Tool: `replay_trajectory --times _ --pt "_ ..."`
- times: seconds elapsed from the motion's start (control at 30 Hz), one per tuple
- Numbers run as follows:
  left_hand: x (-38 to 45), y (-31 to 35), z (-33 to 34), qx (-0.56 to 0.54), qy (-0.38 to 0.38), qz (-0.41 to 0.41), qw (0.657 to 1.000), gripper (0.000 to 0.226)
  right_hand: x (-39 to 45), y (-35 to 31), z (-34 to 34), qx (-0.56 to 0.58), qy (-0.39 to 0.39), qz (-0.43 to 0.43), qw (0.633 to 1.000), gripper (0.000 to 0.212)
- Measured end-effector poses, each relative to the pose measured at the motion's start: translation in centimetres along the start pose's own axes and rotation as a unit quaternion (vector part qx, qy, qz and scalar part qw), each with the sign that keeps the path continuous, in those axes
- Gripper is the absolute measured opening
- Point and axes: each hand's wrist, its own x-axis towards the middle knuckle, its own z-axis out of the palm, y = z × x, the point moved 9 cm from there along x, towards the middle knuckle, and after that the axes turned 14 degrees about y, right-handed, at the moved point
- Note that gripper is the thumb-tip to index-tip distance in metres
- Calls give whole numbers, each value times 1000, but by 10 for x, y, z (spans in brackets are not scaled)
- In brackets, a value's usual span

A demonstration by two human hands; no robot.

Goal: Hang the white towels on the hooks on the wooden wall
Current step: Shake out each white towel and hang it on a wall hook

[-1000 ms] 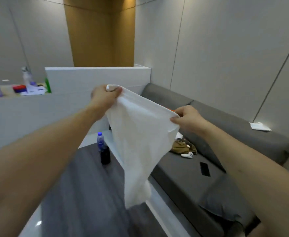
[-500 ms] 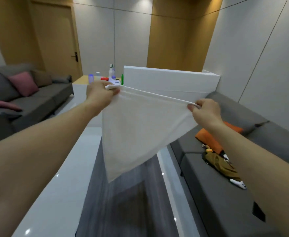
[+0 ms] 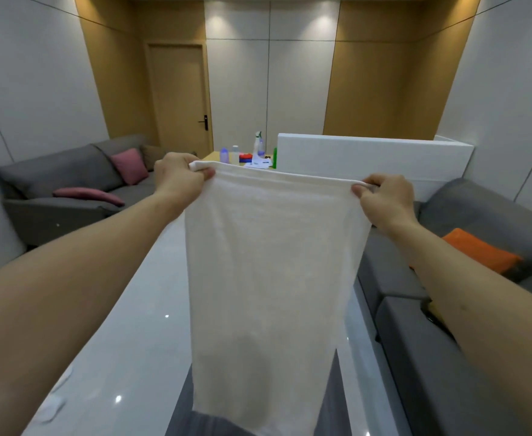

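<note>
Both arms are out in front, and the towel (image 3: 271, 278) hangs full length between them, top edge stretched almost level. The left hand (image 3: 179, 180) has its grip closed tight on the top left corner, fingers and thumb curled round the hem. The right hand (image 3: 384, 199) pinches the top right corner the same way, thumb in front. Below the grips the cloth drops straight down over the glossy floor (image 3: 126, 325). Left of the left grip sits a grey sofa (image 3: 60, 190) with pink cushions (image 3: 129, 166). Right of the right grip, another sofa with an orange cushion (image 3: 478, 250). Just beyond the grips, a worktop (image 3: 214, 156) with bottles and a white partition (image 3: 368, 155). Farthest back, wooden wall panels (image 3: 384, 83) and a door (image 3: 179, 96).
</note>
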Motion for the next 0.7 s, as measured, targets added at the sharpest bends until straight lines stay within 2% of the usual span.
replay_trajectory --times 0.2,0.4,0.57,0.7 --pt "17 -37 30 43 -16 -20 999 18 20 18 45 -16 -5 -1 1000 16" --pt "50 -94 98 60 -58 -51 995 18 48 48 124 -102 -23 -11 994 20" --pt "89 -122 149 56 -72 -49 995 13 81 60 173 -72 0 8 997 18" --pt "130 -114 169 37 -47 -31 998 13 115 47 195 -35 16 2 999 17"
